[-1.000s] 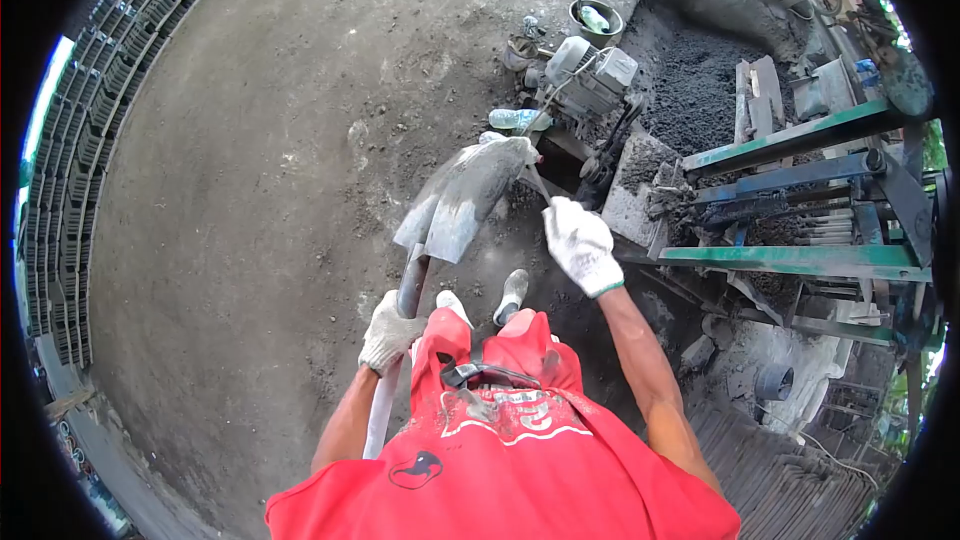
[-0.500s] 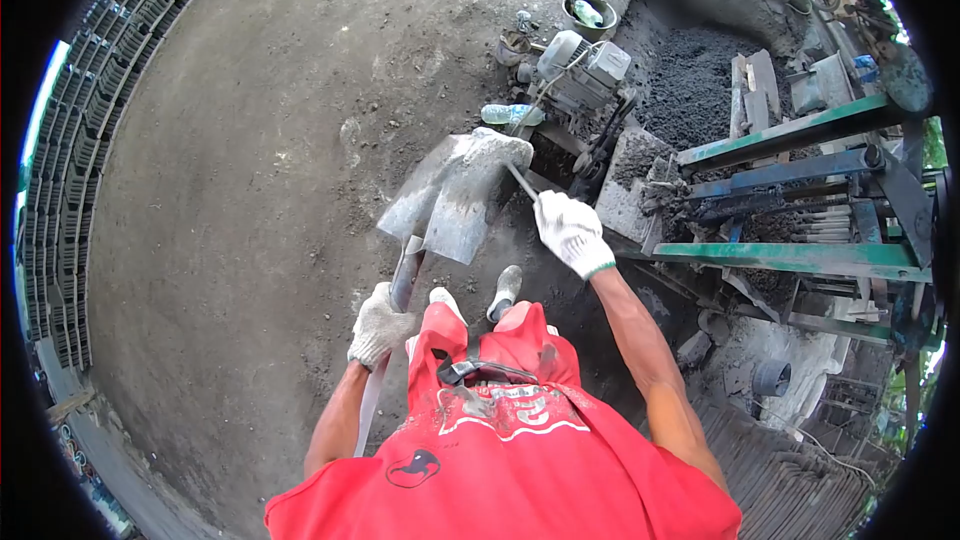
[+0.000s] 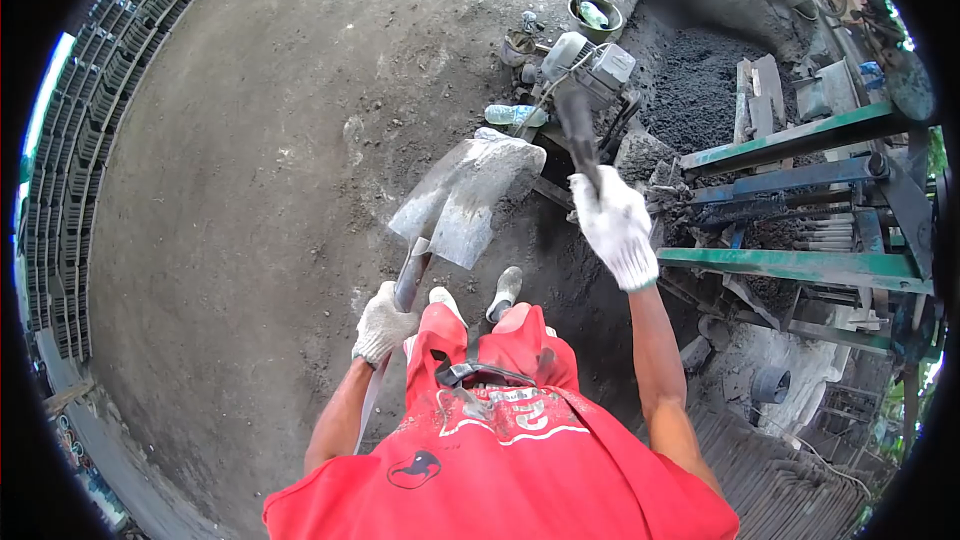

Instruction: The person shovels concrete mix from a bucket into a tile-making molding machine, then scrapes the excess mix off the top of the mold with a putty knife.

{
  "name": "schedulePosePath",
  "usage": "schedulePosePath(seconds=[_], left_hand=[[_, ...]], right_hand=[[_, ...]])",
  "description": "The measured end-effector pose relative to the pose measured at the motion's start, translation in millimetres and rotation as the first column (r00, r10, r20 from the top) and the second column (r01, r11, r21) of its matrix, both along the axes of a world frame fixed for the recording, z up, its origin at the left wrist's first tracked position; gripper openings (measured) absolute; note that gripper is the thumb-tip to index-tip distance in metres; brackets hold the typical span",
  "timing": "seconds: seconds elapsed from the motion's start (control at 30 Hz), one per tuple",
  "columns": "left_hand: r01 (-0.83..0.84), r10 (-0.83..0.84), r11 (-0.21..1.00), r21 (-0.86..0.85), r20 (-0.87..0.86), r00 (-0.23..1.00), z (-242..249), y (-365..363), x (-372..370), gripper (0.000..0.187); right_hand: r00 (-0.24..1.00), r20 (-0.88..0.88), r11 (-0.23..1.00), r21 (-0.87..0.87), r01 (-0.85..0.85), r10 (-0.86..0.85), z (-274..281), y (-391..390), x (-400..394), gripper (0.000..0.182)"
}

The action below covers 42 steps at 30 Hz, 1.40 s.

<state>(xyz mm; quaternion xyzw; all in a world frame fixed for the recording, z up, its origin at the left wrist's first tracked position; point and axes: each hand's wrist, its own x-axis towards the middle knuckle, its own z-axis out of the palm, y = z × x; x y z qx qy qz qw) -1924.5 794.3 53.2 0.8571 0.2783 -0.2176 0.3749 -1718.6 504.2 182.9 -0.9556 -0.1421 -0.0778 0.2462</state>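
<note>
A worn shovel (image 3: 462, 202) with a grey, dirt-streaked metal blade points forward, away from my body. My left hand (image 3: 385, 324), in a white knit glove, is wrapped round its shaft just below the blade. My right hand (image 3: 614, 227), also gloved, is closed on a dark short-handled tool (image 3: 577, 126). That tool is raised to the right of the blade, apart from it, and motion blur hides the exact shape of its end.
A motor (image 3: 590, 65) stands ahead, beside a plastic bottle (image 3: 515, 116) and a bucket (image 3: 597, 28). Green-beamed machinery (image 3: 800, 265) fills the right side, with a dark wet heap (image 3: 695, 85) behind it. Stacked racks (image 3: 70, 210) line the far left.
My right hand has moved right and swung the tool up off the shovel blade. The shovel has shifted slightly right, with my left hand still round its shaft.
</note>
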Motion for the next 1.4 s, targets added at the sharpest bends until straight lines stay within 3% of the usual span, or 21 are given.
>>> schedulePosePath(seconds=[0.13,0.17,0.2,0.27,0.3,0.37,0.4,0.53,0.6,0.63,0.67,0.73,0.77,0.87,0.93,1.0,1.03,1.1,1.2,1.27,1.4], left_hand=[[-0.017,0.016,1.0,0.022,0.029,0.999,-4.6,-3.6,5.1,0.052],[-0.019,0.018,1.0,0.012,0.022,1.0,1.4,-3.9,5.2,0.051],[-0.022,0.022,1.0,-0.001,0.021,1.0,11.1,-6.0,9.9,0.051],[-0.022,0.022,1.0,-0.004,0.042,0.999,16.5,-4.2,17.8,0.05],[-0.027,0.026,1.0,0.01,0.067,0.997,14.4,1.7,23.9,0.049],[0.004,-0.006,1.0,0.019,0.08,0.997,2.9,1.6,2.7,0.047],[0.001,-0.004,1.0,0.031,0.097,0.995,3.6,2.0,11.0,0.047],[-0.002,0.0,1.0,0.021,0.096,0.995,4.1,0.3,15.9,0.046],[0.017,-0.02,0.999,0.034,0.097,0.995,6.2,0.7,10.0,0.045],[0.026,-0.032,0.998,0.057,0.12,0.992,11.2,-1.5,9.1,0.044],[0.018,-0.031,0.996,0.083,0.158,0.987,13.8,-2.3,15.7,0.044],[0.017,-0.02,0.999,0.028,0.102,0.995,9.0,2.3,3.0,0.051],[0.027,-0.03,0.999,0.034,0.096,0.995,2.6,3.8,2.8,0.051],[0.049,-0.054,0.998,0.033,0.168,0.984,6.6,4.8,17.0,0.044],[0.059,-0.06,0.998,0.01,0.131,0.99,7.8,8.5,22.5,0.049],[0.081,-0.083,0.996,0.028,0.081,0.993,20.3,9.1,26.1,0.049],[0.085,-0.087,0.996,0.035,0.06,0.994,24.6,7.0,28.2,0.049],[0.096,-0.097,0.995,0.018,0.075,0.992,15.4,12.0,24.8,0.048],[0.068,-0.069,0.998,0.007,0.159,0.985,6.9,9.0,18.3,0.046],[0.051,-0.051,0.999,0.001,0.159,0.986,5.3,11.3,16.9,0.045],[0.094,-0.093,0.995,-0.013,0.076,0.993,10.4,16.4,22.2,0.045]], right_hand=[[0.96,0.273,0.849,0.49,-0.2,0.069,-10.2,3.8,-25.5,0.009],[0.884,0.43,0.958,0.122,-0.26,0.185,-29.3,0.9,-16.7,0.01],[0.973,0.059,0.954,-0.218,-0.204,0.222,-78.2,-16.0,-0.5,0.017],[0.947,0.092,0.851,-0.471,-0.231,0.308,-142.2,-60.2,21.5,0.025],[0.988,-0.055,0.835,-0.528,-0.154,0.148,-132.6,-56.6,29.4,0.024],[0.996,0.033,0.931,-0.359,-0.067,0.084,-58.7,-29.4,12.2,0.021],[0.994,-0.109,0.978,-0.211,0.003,-0.027,-25.5,-9.9,12.8,0.019],[0.896,0.391,0.96,0.09,-0.264,0.209,-6.2,17.8,-19.9,0.012],[0.954,0.189,0.941,-0.292,-0.172,0.233,-57.9,0.8,-9.8,0.015],[0.979,0.063,0.783,-0.611,-0.115,0.193,-109.0,-29.5,6.9,0.019],[0.931,0.112,0.669,-0.725,-0.163,0.348,-109.9,-47.4,17.8,0.022],[0.967,0.168,0.833,-0.549,-0.071,0.193,-67.4,-35.0,13.9,0.023],[0.999,-0.032,0.913,-0.407,-0.035,0.025,-44.2,-21.4,12.9,0.022],[0.958,0.218,0.958,-0.258,-0.126,0.185,-32.6,-2.6,-6.5,0.021],[0.912,0.19,0.857,-0.452,-0.247,0.363,-52.7,0.4,-20.3,0.023],[0.905,0.272,0.732,-0.678,-0.062,0.328,-98.3,-19.8,-9.5,0.023],[0.94,0.273,0.869,-0.492,-0.046,0.204,-120.1,-28.2,2.9,0.023],[0.844,0.366,0.746,-0.663,-0.059,0.392,-116.4,-28.2,-4.6,0.022],[0.944,0.123,0.804,-0.565,-0.186,0.305,-74.9,6.1,-58.8,0.016],[0.895,0.219,0.766,-0.616,-0.183,0.39,-63.2,-1.0,-56.5,0.017],[0.921,0.196,0.717,-0.687,-0.115,0.336,-117.3,-20.3,-28.2,0.011]])
